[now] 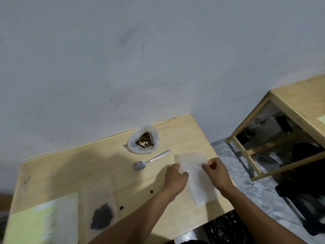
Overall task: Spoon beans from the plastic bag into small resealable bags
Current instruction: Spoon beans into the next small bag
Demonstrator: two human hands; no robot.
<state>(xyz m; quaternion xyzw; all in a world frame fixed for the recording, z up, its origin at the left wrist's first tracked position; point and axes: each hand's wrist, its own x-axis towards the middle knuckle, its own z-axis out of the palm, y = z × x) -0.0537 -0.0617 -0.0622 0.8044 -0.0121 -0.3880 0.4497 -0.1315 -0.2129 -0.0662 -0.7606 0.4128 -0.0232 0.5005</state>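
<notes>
small bag [198, 184]: long axis near-to-far | left hand [175, 180], right hand [217, 173]: each pinching its edge

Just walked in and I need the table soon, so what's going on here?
A person is packing beans. Both hands, left hand and right hand, pinch the top of an empty small bag, apparently opening it. The spoon lies unused beside the open bag of beans. One filled bag lies nearer the person.

Two hands [175, 178], two resealable bags [197, 180], one spoon [149, 161], one plastic bag [143, 140].
</notes>
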